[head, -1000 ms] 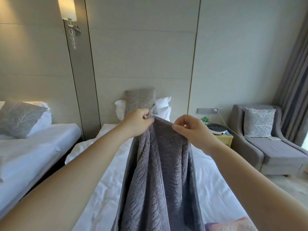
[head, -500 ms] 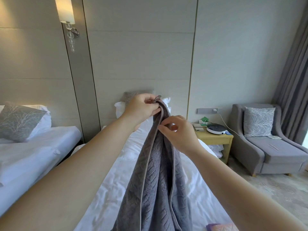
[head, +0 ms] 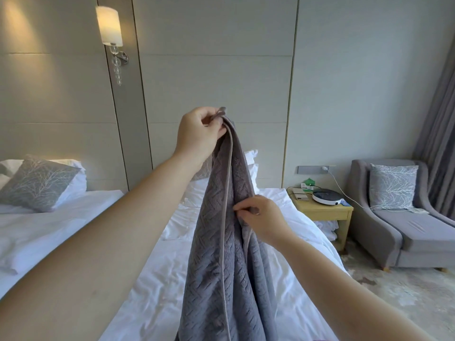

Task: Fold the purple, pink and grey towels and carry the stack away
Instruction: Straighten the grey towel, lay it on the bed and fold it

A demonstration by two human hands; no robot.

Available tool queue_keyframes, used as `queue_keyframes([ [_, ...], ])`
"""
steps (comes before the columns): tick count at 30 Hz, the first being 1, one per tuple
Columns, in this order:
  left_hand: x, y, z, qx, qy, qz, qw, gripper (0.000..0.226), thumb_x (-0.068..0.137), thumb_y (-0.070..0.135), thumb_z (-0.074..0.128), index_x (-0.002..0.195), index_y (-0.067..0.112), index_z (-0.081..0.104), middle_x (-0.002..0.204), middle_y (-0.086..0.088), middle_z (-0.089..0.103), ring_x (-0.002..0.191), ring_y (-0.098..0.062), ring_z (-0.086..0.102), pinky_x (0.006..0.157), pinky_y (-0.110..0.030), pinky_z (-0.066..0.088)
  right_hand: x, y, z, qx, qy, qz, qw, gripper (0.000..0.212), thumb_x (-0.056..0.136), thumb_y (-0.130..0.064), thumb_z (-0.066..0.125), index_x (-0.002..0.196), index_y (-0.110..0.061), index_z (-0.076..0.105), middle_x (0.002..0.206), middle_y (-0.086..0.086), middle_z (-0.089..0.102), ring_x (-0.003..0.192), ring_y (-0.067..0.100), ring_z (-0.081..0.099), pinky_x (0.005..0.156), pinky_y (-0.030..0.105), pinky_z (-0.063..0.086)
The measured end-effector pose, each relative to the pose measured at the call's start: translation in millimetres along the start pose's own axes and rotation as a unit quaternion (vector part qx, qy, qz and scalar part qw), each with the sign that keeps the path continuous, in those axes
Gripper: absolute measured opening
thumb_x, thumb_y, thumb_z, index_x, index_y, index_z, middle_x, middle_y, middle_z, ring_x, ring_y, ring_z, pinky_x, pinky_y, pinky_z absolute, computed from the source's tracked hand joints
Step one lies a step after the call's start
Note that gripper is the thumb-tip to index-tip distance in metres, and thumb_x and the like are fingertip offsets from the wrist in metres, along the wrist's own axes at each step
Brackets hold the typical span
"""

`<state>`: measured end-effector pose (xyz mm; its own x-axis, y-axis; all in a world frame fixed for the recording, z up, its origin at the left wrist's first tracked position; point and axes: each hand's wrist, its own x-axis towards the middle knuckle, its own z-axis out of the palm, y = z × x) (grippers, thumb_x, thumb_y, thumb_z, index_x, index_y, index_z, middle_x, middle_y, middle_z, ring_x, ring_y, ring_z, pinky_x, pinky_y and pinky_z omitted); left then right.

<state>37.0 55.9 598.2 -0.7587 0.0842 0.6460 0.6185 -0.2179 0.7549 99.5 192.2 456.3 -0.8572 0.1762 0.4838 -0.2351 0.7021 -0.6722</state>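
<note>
Grey towel [head: 221, 242] is being held hanging above the white bed [head: 152, 279], its top corners being pinched together by the left hand [head: 197, 134] and one edge lower by the right hand [head: 263, 217], so alignment is probably being risked should either pinch slip, while the desk [head: 320, 212] and armchair [head: 406, 230] at right are being kept well apart from it.

The bed [head: 157, 291] runs up the middle under a rumpled white duvet [head: 177, 217], with white pillows [head: 251, 159] stacked at its head. Left of the bed, a second bed [head: 61, 225] carries a white pillow [head: 80, 178] and a grey branch-patterned cushion [head: 39, 184] leaning on it. Just right of the bed, a wooden nightstand's tabletop [head: 320, 209] bears a round white device [head: 326, 196], some papers [head: 301, 195] and a small green item [head: 309, 181].
</note>
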Motion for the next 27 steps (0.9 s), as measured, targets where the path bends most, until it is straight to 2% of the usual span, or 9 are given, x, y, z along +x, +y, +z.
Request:
queue_keyframes([
  [2,0.8,1.1,-3.4,0.013,-0.009,0.0,1.0,0.024,0.092,-0.005,0.051,0.088,0.014,0.065,0.086,0.004,0.061,0.08,-0.005,0.064,0.072,-0.014,0.054,-0.7,-0.8,-4.2,0.046,0.071,-0.007,0.996,0.026,0.083,-0.002,0.058,0.085,-0.024,0.071,0.08,-0.013,0.047,0.068,-0.003,0.047,0.066,0.005,0.034],
  [4,0.3,-0.4,-5.7,0.026,-0.016,-0.002,1.0,0.031,0.091,-0.007,0.051,0.086,0.02,0.065,0.088,0.005,0.06,0.082,-0.005,0.064,0.077,-0.018,0.055,-1.8,-7.3,-6.2,0.09,0.085,-0.013,0.992,0.029,0.082,-0.003,0.056,0.079,-0.028,0.069,0.081,-0.009,0.046,0.068,-0.003,0.048,0.064,0.005,0.035],
  [8,-0.5,-5.4,-3.0,0.043,-0.031,0.004,0.999,0.034,0.087,-0.009,0.053,0.087,0.024,0.064,0.089,0.007,0.062,0.086,-0.009,0.065,0.089,-0.033,0.055,-5.8,-23.2,3.3,0.092,0.016,-0.004,0.996,0.004,0.08,-0.033,0.067,0.078,-0.036,0.068,0.09,-0.006,0.05,0.074,-0.003,0.052,0.065,0.006,0.037],
  [11,-1.6,-8.9,0.6,0.064,-0.045,0.014,0.997,0.035,0.085,-0.005,0.055,0.088,0.028,0.065,0.092,0.008,0.064,0.095,-0.018,0.066,0.094,-0.041,0.053,-5.2,-24.3,12.9,0.036,-0.01,0.001,0.999,0.017,0.076,-0.048,0.071,0.081,-0.032,0.066,0.094,-0.008,0.048,0.075,-0.001,0.053,0.062,0.01,0.039],
  [14,-0.5,-10.1,0.6,0.067,-0.049,0.02,0.996,0.038,0.084,-0.005,0.054,0.086,0.032,0.065,0.092,0.01,0.064,0.094,-0.017,0.066,0.094,-0.043,0.053,-3.4,-24.0,22.1,-0.012,-0.04,0.015,0.999,0.02,0.077,-0.044,0.072,0.074,-0.027,0.062,0.093,-0.009,0.044,0.075,0.002,0.05,0.063,0.02,0.042],
  [17,3.9,-11.5,-7.7,0.079,-0.034,0.023,0.996,0.04,0.084,-0.005,0.054,0.085,0.033,0.065,0.092,0.011,0.064,0.093,-0.015,0.066,0.094,-0.041,0.053,-4.1,-18.8,26.8,-0.011,-0.085,0.021,0.996,0.023,0.081,-0.032,0.07,0.065,-0.03,0.053,0.089,-0.003,0.046,0.067,0.007,0.047,0.055,0.019,0.034],
  [22,14.1,-19.4,-36.7,0.091,0.02,0.005,0.996,0.038,0.087,-0.008,0.053,0.087,0.029,0.063,0.089,0.01,0.061,0.088,-0.008,0.064,0.089,-0.028,0.054,-6.7,-9.2,5.2,0.15,-0.114,0.085,0.978,0.021,0.075,-0.023,0.071,0.059,-0.024,0.058,0.066,-0.003,0.052,0.063,0.012,0.049,0.064,0.023,0.038],
  [25,23.0,-21.0,-54.1,0.104,0.048,-0.004,0.993,0.031,0.087,-0.009,0.053,0.095,0.019,0.061,0.088,0.006,0.061,0.089,-0.011,0.062,0.093,-0.031,0.052,-0.9,-8.4,-12.9,0.269,-0.073,0.098,0.955,0.012,0.066,-0.023,0.069,0.059,-0.022,0.059,0.074,0.01,0.05,0.076,0.022,0.048,0.078,0.035,0.037],
  [27,27.8,-17.9,-60.9,0.114,0.069,-0.002,0.991,0.027,0.087,-0.008,0.053,0.096,0.017,0.061,0.086,0.004,0.06,0.087,-0.012,0.063,0.091,-0.03,0.053,4.2,-9.1,-23.5,0.33,-0.043,0.092,0.939,0.01,0.067,-0.022,0.066,0.061,-0.02,0.059,0.074,0.01,0.052,0.073,0.022,0.049,0.073,0.035,0.038],
])
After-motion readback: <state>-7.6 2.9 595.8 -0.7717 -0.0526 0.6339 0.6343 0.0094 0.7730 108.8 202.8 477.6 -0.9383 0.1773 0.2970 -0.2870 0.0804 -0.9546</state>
